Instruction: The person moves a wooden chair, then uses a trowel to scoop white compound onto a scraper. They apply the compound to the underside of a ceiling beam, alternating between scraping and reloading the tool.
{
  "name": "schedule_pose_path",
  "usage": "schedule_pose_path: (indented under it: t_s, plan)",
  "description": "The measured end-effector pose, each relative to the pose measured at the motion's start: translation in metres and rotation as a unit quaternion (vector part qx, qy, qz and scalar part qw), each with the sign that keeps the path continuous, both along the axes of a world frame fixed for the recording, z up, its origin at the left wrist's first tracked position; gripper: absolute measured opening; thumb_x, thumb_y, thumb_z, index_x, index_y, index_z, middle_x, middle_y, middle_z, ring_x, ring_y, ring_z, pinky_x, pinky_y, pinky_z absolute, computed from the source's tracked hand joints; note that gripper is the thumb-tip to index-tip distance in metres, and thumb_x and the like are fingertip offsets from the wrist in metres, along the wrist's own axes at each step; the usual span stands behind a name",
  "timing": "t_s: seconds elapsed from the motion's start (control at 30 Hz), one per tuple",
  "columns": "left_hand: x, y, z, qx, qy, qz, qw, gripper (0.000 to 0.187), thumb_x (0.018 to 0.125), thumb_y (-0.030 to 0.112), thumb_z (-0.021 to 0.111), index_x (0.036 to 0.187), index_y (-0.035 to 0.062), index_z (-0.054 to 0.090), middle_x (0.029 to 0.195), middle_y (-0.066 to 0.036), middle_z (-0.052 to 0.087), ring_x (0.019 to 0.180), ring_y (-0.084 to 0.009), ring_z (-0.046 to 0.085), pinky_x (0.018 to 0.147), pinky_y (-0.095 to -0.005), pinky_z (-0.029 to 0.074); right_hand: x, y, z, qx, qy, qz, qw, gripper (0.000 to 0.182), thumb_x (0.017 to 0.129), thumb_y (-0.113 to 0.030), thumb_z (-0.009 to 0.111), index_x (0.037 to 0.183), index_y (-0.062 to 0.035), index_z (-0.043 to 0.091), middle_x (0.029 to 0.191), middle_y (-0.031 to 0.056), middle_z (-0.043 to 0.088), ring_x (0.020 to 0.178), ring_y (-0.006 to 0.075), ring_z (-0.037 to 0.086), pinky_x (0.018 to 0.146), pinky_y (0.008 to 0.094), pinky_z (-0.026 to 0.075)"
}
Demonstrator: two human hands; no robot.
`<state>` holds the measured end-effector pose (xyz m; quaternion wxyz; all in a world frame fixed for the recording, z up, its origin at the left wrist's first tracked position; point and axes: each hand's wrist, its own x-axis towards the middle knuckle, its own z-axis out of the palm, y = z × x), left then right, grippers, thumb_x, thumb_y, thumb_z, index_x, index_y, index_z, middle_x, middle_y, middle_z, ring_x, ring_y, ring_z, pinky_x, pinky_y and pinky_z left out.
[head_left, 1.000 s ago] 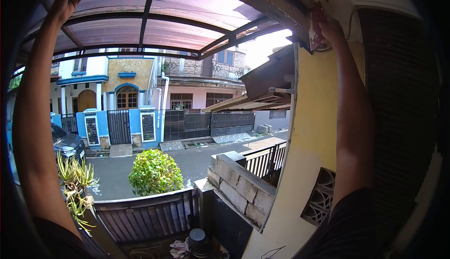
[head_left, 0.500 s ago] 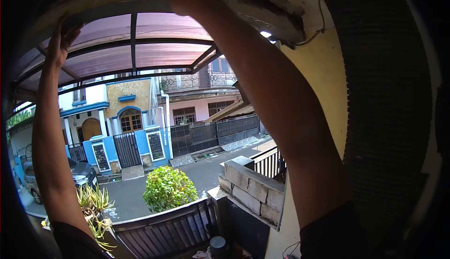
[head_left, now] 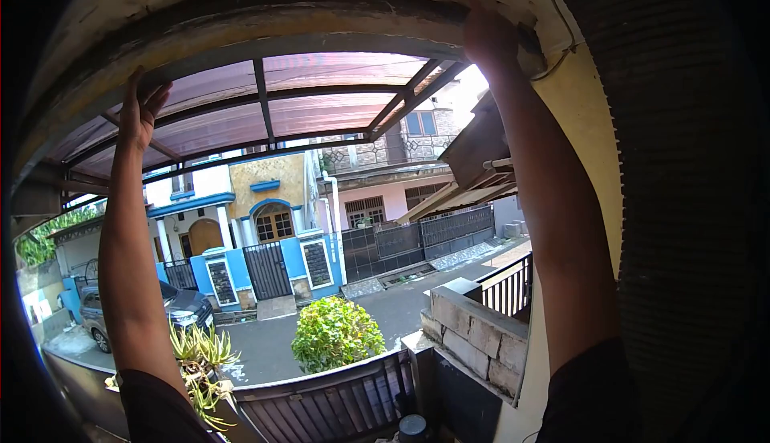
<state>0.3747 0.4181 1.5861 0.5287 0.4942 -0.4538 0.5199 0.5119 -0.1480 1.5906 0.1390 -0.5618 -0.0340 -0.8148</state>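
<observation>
Both my arms are raised towards a weathered beam point(head_left: 321, 22) under the ceiling. At the upper left, my left hand point(head_left: 143, 112) is open against the beam's lower edge, fingers apart and pointing up, with nothing in it. My right hand point(head_left: 491, 38) reaches up to the beam's right end near the wall corner; it is dark, and its fingers cannot be made out. Beyond the beam, a dark metal frame point(head_left: 266, 106) carries translucent pinkish roof panels point(head_left: 337, 70).
A cable point(head_left: 571, 30) runs down the yellow wall point(head_left: 589, 130) at the right, beside a dark ribbed surface point(head_left: 682, 202). Below are a metal gate point(head_left: 329, 395), a block wall point(head_left: 473, 335), a green bush point(head_left: 337, 335) and spiky plants point(head_left: 200, 351). A parked car point(head_left: 180, 302) stands across the street.
The view has shifted left and up, so the scene sits further right and more of the beam shows. My right hand now appears further right, nearer the wall corner. My left hand stays raised and open.
</observation>
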Motion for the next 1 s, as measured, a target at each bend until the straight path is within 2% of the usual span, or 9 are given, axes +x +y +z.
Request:
schedule_pose_path:
  t_s: [0.13, 0.23, 0.47, 0.57, 0.67, 0.7, 0.73, 0.77, 1.0]
  plan:
    - [-0.003, -0.006, -0.001, -0.026, 0.008, 0.026, 0.999, 0.070, 0.083, 0.042, 0.071, 0.129, -0.0042, 0.045, 0.113, -0.022, 0.063, 0.097, -0.0276, 0.068, 0.084, -0.0314, 0.059, 0.043, 0.027, 0.008, -0.153, -0.065, -0.156, 0.974, 0.040, 0.081, -0.007, 0.053, 0.120, -0.0018, 0.056, 0.086, 0.0197, 0.067, 0.078, 0.0325, 0.069, 0.072, 0.0442, 0.056]
    - [-0.002, -0.009, -0.002, -0.026, 0.007, 0.016, 1.000, 0.068, 0.083, 0.041, 0.072, 0.128, -0.0033, 0.046, 0.111, -0.022, 0.064, 0.095, -0.0274, 0.069, 0.082, -0.0312, 0.060, 0.008, 0.110, 0.011, -0.099, -0.056, -0.022, 0.993, 0.023, 0.082, -0.012, 0.055, 0.100, -0.0040, 0.066, 0.093, 0.0174, 0.068, 0.085, 0.0312, 0.068, 0.079, 0.0454, 0.055]
    - [-0.004, -0.014, -0.005, -0.035, 0.009, 0.013, 0.999, 0.063, 0.085, 0.038, 0.070, 0.130, 0.0007, 0.048, 0.115, -0.021, 0.061, 0.097, -0.0291, 0.068, 0.084, -0.0318, 0.059, -0.112, 0.233, 0.000, -0.215, 0.111, 0.079, 0.967, 0.023, 0.087, -0.020, 0.056, 0.101, -0.0098, 0.073, 0.105, 0.0116, 0.070, 0.101, 0.0289, 0.066, 0.080, 0.0465, 0.053]
    - [-0.004, -0.016, -0.002, -0.031, 0.008, 0.018, 0.999, 0.061, 0.086, 0.037, 0.070, 0.130, 0.0006, 0.048, 0.114, -0.020, 0.062, 0.097, -0.0292, 0.068, 0.084, -0.0320, 0.059, -0.131, 0.217, -0.013, -0.169, 0.129, 0.116, 0.970, 0.021, 0.088, -0.019, 0.055, 0.095, -0.0101, 0.073, 0.094, 0.0110, 0.071, 0.092, 0.0268, 0.069, 0.073, 0.0440, 0.055]
    - [-0.004, -0.016, -0.004, -0.033, 0.008, 0.019, 0.999, 0.063, 0.085, 0.037, 0.070, 0.130, -0.0004, 0.046, 0.114, -0.019, 0.062, 0.097, -0.0294, 0.068, 0.083, -0.0317, 0.060, -0.112, 0.145, -0.035, -0.108, -0.135, 0.064, 0.983, 0.017, 0.086, -0.017, 0.055, 0.080, -0.0099, 0.070, 0.072, 0.0114, 0.069, 0.069, 0.0257, 0.070, 0.060, 0.0389, 0.056]
    - [-0.005, -0.016, -0.005, -0.030, 0.007, 0.018, 0.999, 0.064, 0.085, 0.038, 0.070, 0.130, -0.0006, 0.045, 0.114, -0.019, 0.062, 0.096, -0.0294, 0.068, 0.083, -0.0317, 0.060, -0.104, 0.121, -0.035, -0.083, -0.129, 0.097, 0.983, 0.018, 0.085, -0.014, 0.055, 0.081, -0.0074, 0.070, 0.072, 0.0144, 0.069, 0.069, 0.0288, 0.070, 0.063, 0.0418, 0.057]
    - [-0.006, -0.017, -0.006, -0.026, 0.007, 0.019, 0.999, 0.065, 0.085, 0.038, 0.070, 0.131, -0.0008, 0.044, 0.113, -0.020, 0.062, 0.096, -0.0295, 0.068, 0.082, -0.0317, 0.060, -0.102, 0.097, -0.041, -0.051, -0.051, 0.056, 0.996, 0.017, 0.085, -0.017, 0.057, 0.088, -0.0111, 0.073, 0.093, 0.0127, 0.070, 0.083, 0.0237, 0.071, 0.067, 0.0384, 0.057]
    - [-0.007, -0.019, -0.007, -0.021, 0.006, 0.022, 1.000, 0.068, 0.085, 0.038, 0.071, 0.131, -0.0020, 0.042, 0.114, -0.021, 0.061, 0.095, -0.0293, 0.068, 0.081, -0.0312, 0.061, -0.074, 0.073, -0.022, -0.049, -0.062, -0.031, 0.996, 0.018, 0.084, -0.013, 0.054, 0.084, -0.0040, 0.070, 0.075, 0.0167, 0.069, 0.071, 0.0318, 0.070, 0.066, 0.0444, 0.057]
    - [-0.005, -0.019, -0.005, -0.041, 0.007, 0.052, 0.998, 0.074, 0.083, 0.040, 0.071, 0.132, -0.0037, 0.038, 0.118, -0.025, 0.058, 0.097, -0.0294, 0.068, 0.079, -0.0300, 0.061, 0.004, 0.031, 0.018, -0.077, 0.042, -0.094, 0.992, 0.018, 0.078, -0.017, 0.063, 0.092, -0.0095, 0.071, 0.091, 0.0116, 0.071, 0.085, 0.0278, 0.069, 0.073, 0.0409, 0.057]
